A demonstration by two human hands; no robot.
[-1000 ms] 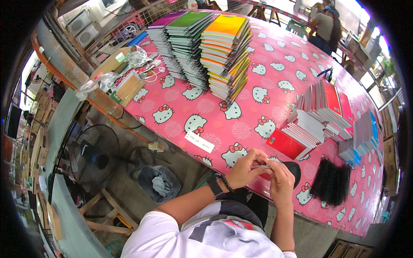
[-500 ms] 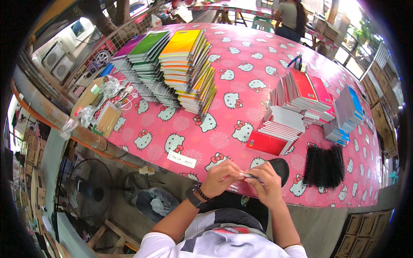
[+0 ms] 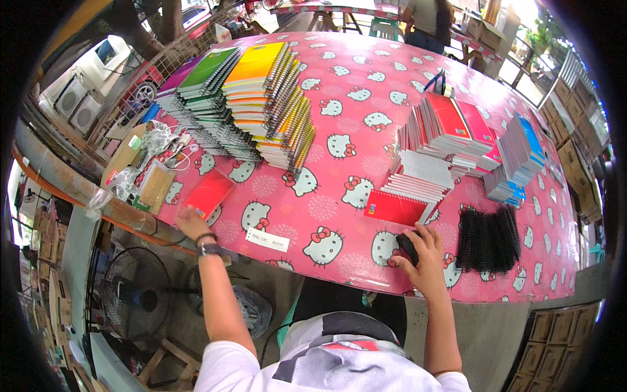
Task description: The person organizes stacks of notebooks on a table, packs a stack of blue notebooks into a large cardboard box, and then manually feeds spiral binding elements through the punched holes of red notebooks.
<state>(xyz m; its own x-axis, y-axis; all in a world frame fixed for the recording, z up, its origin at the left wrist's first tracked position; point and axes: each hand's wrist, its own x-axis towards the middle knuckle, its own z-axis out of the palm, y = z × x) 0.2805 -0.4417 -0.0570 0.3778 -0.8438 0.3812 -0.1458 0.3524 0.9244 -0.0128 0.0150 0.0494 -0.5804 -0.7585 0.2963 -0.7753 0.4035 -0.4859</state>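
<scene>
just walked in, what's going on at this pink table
A person is at the pink table with both hands on things. The left hand touches the lower edge of a red notebook, lying flat near the left side. The right hand is at a dark rounded object; whether it grips it is hard to tell. Black binding coils lie to its right. Farther back on the left stand stacked yellow spiral notebooks and green spiral notebooks.

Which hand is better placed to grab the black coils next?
Right, I'd judge: the right hand is at a dark object just left of the black coils. The left hand is much farther off, at a red notebook.
</scene>
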